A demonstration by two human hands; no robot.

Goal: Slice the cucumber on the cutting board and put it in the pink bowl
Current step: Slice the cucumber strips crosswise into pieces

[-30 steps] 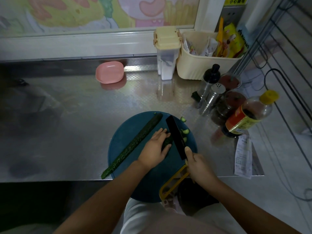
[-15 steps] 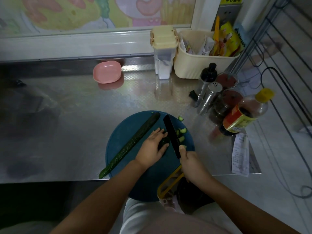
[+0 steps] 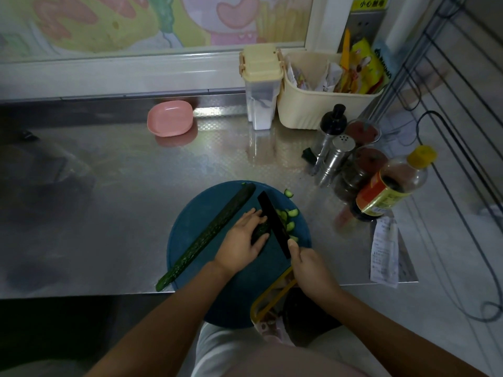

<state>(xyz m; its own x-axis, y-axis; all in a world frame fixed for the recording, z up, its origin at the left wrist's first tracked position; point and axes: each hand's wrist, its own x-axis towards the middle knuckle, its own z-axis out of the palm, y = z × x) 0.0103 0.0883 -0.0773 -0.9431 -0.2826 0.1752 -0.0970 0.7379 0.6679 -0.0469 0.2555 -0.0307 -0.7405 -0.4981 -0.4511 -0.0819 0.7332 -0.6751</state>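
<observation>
The cucumber half point(image 3: 260, 230) being cut lies on the round dark-blue cutting board point(image 3: 190, 229) at the counter's point(image 3: 109, 186) near edge, pinned under the left hand point(image 3: 241, 242), whose fingers curl over it so that only a short dark stub shows beside the blade; the right hand point(image 3: 310, 268) is closed round the handle of a black-bladed knife point(image 3: 273, 223), whose blade runs across the stub close against the left fingertips; I cannot tell whether the edge is already through the flesh or just resting on it; a small heap of pale half-moon cucumber slices point(image 3: 290, 220) lies on the board to the right of the blade, with one stray piece point(image 3: 288, 193) at the board's far rim; a second, long cucumber half point(image 3: 206, 236) lies diagonally across the left side of the board, uncut, its near tip overhanging the rim; the pink bowl point(image 3: 170, 121) stands well apart at the back of the counter by the wall and looks empty; so the task seems well under halfway, with most of one half sliced, its last stub still to finish, the whole long piece untouched, and every slice still to be carried to the bowl.
</observation>
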